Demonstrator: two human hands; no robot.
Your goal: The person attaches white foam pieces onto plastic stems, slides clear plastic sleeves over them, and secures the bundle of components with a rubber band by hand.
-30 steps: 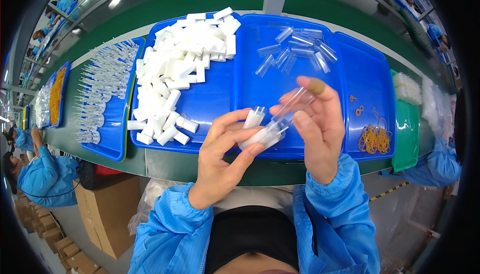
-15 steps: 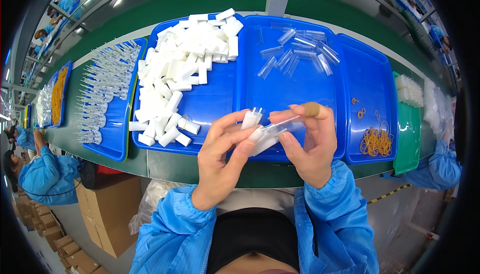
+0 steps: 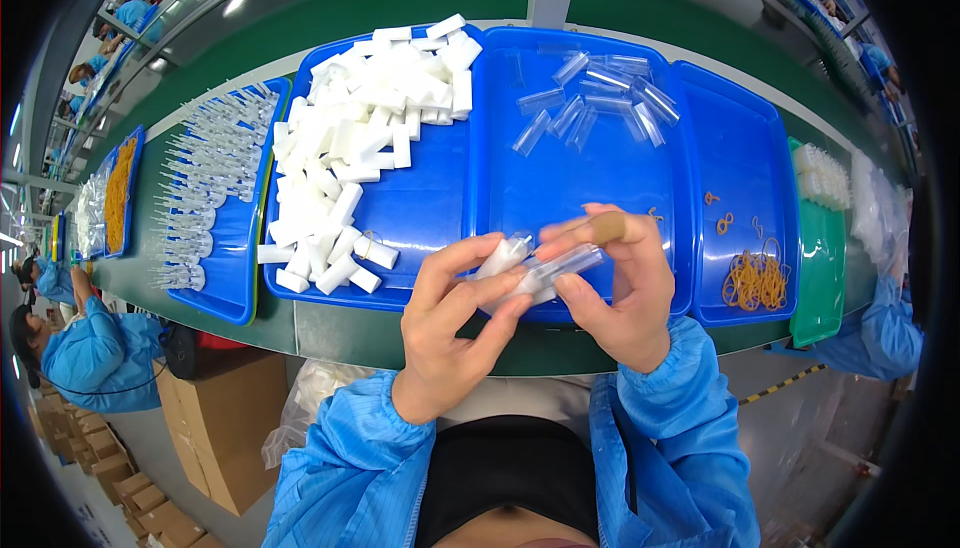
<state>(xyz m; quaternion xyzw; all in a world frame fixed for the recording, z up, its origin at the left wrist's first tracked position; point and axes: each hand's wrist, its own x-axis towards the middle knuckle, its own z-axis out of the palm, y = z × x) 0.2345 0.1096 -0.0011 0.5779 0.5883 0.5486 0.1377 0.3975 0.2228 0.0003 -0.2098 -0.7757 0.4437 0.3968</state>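
Note:
In front of the trays my left hand [image 3: 445,333] pinches a white foam-like block [image 3: 503,258] and a second white piece lower down, partly hidden by its fingers. The upper block has a clear tip at its far end. A clear plastic tube [image 3: 568,266] sits against the lower piece, its near end seeming to go around it. My right hand [image 3: 630,293] is closed about this tube, thumb below and fingers above. A tan wrap covers one right finger, and those fingertips are blurred.
A blue tray [image 3: 430,198] holds many white blocks [image 3: 345,128]. The blue tray [image 3: 570,183] beside it has clear tubes [image 3: 605,88]. Rubber bands [image 3: 755,283] lie farther right, near a green tray [image 3: 820,283]. Clear thin-stemmed parts [image 3: 215,158] fill a left tray. A cardboard box [image 3: 225,433] stands below.
The clear tube has moved slightly left and down onto the lower white piece. The upper block has tilted, and my right fingers have shifted left.

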